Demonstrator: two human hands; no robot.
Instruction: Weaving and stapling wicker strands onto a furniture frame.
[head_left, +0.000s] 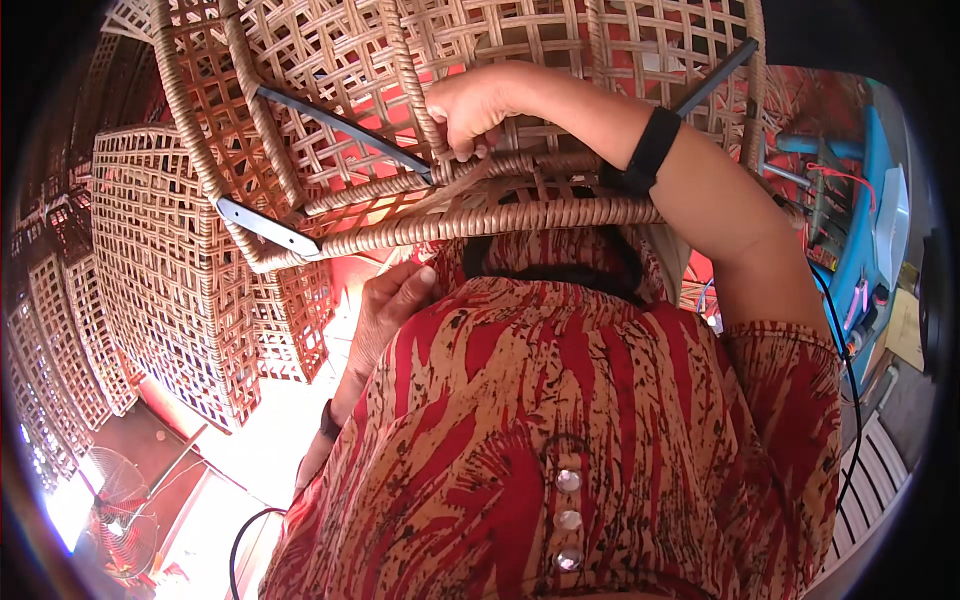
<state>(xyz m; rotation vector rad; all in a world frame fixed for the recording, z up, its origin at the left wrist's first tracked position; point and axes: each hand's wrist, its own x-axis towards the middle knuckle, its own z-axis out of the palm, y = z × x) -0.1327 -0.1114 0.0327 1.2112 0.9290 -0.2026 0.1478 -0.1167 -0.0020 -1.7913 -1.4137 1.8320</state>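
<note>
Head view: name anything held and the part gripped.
It cannot be told whether the right hand, curled at an upright of the wicker frame, or the left hand holds anything.

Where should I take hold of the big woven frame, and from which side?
On the frame, likely grip the thick wrapped bar at mid-length, coming from the wearer's side: it is the nearest edge, and gaps behind it seem to leave finger room.

Tan latticed wicker piece [545, 218]; below it, a red-and-tan streaked shirt [480, 400]; right of it, a bright blue container [884, 135].
</note>
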